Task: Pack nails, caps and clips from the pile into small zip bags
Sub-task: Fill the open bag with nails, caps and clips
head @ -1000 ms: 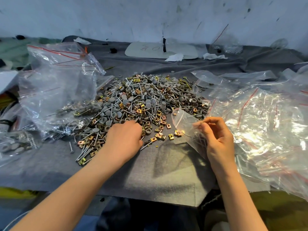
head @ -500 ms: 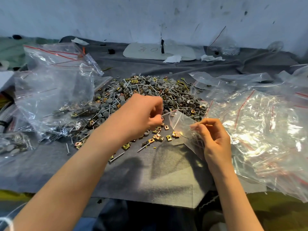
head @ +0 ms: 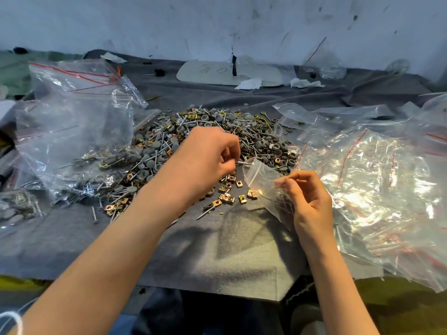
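A pile of nails, grey caps and brass clips [head: 254, 139] lies on the grey cloth [head: 217, 257] at the centre. My left hand [head: 212, 155] hovers over the pile's near edge, fingers curled, pinching a nail [head: 243, 163] whose tip points at the mouth of a small zip bag [head: 262, 180]. My right hand [head: 307, 199] pinches that bag's rim and holds it open just right of the left hand. A few loose brass clips [head: 228, 197] lie under the two hands.
A large clear bag [head: 72, 131] holding filled packets stands at the left. A heap of empty zip bags [head: 377, 184] covers the right side. A pale flat board [head: 229, 72] and paper scraps lie by the back wall. The cloth's front edge is near my body.
My left hand has lifted off the pile's near edge with a nail and moved right and up to the bag's mouth. My right hand has kept the bag held open.
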Demonstrator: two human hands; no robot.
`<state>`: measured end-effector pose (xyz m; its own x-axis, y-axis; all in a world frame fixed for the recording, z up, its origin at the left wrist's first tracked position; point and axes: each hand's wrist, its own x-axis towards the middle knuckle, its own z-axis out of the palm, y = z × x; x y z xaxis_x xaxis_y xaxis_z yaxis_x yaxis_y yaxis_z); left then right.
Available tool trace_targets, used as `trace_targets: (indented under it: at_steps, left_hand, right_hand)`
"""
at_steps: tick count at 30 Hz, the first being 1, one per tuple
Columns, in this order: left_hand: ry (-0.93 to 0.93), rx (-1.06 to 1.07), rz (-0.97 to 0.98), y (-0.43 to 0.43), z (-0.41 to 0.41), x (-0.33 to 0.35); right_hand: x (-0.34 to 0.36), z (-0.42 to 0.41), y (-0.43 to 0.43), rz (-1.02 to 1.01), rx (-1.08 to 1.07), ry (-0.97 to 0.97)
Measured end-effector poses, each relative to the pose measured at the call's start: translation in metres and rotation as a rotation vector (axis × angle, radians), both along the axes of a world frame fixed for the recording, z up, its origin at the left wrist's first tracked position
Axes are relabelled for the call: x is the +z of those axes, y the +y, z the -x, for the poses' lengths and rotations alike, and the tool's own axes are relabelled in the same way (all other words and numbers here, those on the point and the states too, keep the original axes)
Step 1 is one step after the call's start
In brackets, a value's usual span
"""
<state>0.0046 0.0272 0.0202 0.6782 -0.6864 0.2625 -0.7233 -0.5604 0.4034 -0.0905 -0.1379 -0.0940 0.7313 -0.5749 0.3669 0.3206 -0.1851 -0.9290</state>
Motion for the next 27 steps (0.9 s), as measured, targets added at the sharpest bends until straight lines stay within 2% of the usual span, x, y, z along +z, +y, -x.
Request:
trace_targets:
  at_steps: [6, 10, 13, 15, 18, 20, 23, 27]
  left_hand:
    - [0.013, -0.035, 0.036, -0.003, 0.002, 0.0]
    - [0.15, -0.072, 0.186, -0.001, 0.002, -0.004]
    - [0.122, -0.008, 0.217, 0.009, -0.007, -0.008]
    - [0.096, 0.017, 0.084, 0.018, -0.014, -0.014]
    - [0.176, -0.048, -0.215, 0.027, -0.012, -0.033]
    - [0.2, -0.059, -0.334, 0.031, -0.006, -0.05]
    - [0.119, -0.011, -0.4, 0.03, 0.001, -0.068]
    - [0.078, 0.008, -0.383, 0.029, 0.001, -0.07]
  right_hand:
    - [0.0, 0.0, 0.0, -0.008, 0.009, 0.012]
    - [0.001, 0.001, 0.0, -0.011, 0.004, 0.019]
    - [0.001, 0.001, 0.0, -0.005, 0.004, 0.028]
    - [0.001, 0.001, 0.0, -0.002, 0.002, 0.027]
    - [0.001, 0.001, 0.0, 0.002, 0.001, 0.025]
    - [0.002, 0.001, 0.0, 0.005, 0.002, 0.024]
    - [0.002, 0.002, 0.001, 0.007, 0.004, 0.029]
    - [0.002, 0.002, 0.001, -0.007, 0.004, 0.039]
